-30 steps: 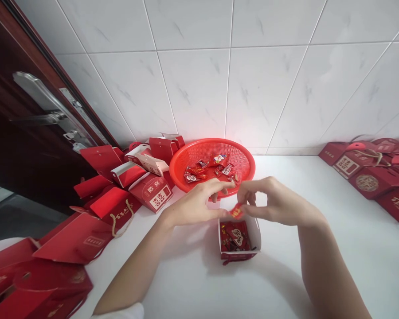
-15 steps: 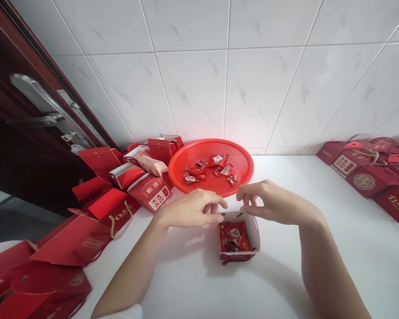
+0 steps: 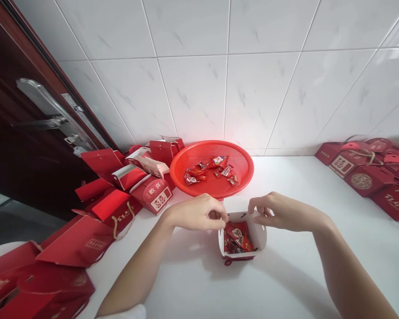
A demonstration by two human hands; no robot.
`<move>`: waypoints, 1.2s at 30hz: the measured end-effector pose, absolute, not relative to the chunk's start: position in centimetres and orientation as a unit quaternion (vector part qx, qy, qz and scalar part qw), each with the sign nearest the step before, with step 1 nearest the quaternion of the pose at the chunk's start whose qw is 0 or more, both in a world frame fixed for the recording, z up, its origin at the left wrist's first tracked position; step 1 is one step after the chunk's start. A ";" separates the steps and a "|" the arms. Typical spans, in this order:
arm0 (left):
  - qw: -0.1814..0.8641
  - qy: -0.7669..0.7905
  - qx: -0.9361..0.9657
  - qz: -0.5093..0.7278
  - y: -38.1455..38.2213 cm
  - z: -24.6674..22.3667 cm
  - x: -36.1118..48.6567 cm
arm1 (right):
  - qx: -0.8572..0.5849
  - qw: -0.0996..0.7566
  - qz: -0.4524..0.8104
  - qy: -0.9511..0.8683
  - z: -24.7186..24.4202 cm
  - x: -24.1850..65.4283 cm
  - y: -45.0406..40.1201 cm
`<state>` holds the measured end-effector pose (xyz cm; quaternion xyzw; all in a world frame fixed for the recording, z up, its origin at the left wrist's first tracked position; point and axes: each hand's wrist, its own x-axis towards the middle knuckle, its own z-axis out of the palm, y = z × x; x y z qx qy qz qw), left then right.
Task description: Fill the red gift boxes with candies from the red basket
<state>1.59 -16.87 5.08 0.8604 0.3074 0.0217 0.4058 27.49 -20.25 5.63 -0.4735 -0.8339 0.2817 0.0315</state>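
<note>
A small open red gift box with a white inside stands on the table, full of red-wrapped candies. My left hand has its fingers curled, with thumb and forefinger closed at the box's back left corner. At the back right corner is my right hand, curled with its thumb and fingertips on the upper edge of the side flap. The fingers partly cover both corners. Just behind the hands sits a red plastic basket with several wrapped candies in it.
Many red gift boxes crowd the left side, several with lids up. Another group of closed red boxes stands at the right by the tiled wall. A dark door with a metal handle is at the far left.
My right hand has moved right and slightly down, and the box's right flap leans further outward. The left hand has shifted slightly down to the box's left edge.
</note>
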 end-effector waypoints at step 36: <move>0.403 0.363 0.834 0.100 -16.5 4.0 2.3 | -0.492 0.425 0.422 -0.632 -0.1 29.1 -22.9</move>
